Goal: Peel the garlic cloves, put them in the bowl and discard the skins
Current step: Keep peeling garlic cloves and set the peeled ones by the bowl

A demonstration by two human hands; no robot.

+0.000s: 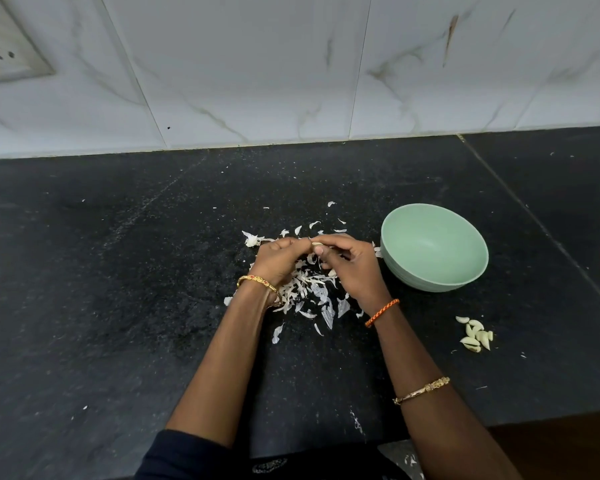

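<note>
Starting closest in: two forearms are reaching out over the black stone counter (84, 306), a gold bangle (421, 389) and an orange thread band (381, 312) on the right arm, another gold bangle (258, 282) on the left wrist.

Off to the right, near the counter's front edge, a little heap of peeled cloves (476, 337) is sitting on the stone, not in the bowl. So by my read the transfer part isn't done yet.

Next out, the pile of papery skins (309, 292) is lying right under and between the wrists, with loose flakes scattered around it.

Then the hands themselves. The left hand (278, 259) and right hand (352, 268) are meeting fingertip to fingertip, both curled in and pinching the same garlic clove (316, 243) from opposite sides. Only a sliver of the clove is showing, and it seems to be lying roughly left-to-right between the two hands, though I can't tell its ends apart.

Here's the bit that matters: the mint green bowl (465, 271) is sitting just beside the right hand, to its right and slightly farther out, and it's looking empty. The right hand is clearly the nearer one, so I'd guess the clove is going over that way once it's bare.

Farther out on the left, a chunk of unpeeled garlic (252, 240) is lying just beyond the left hand's knuckles. Behind everything, the marble-look wall tiles (257, 64) and a socket plate (4, 46).
</note>
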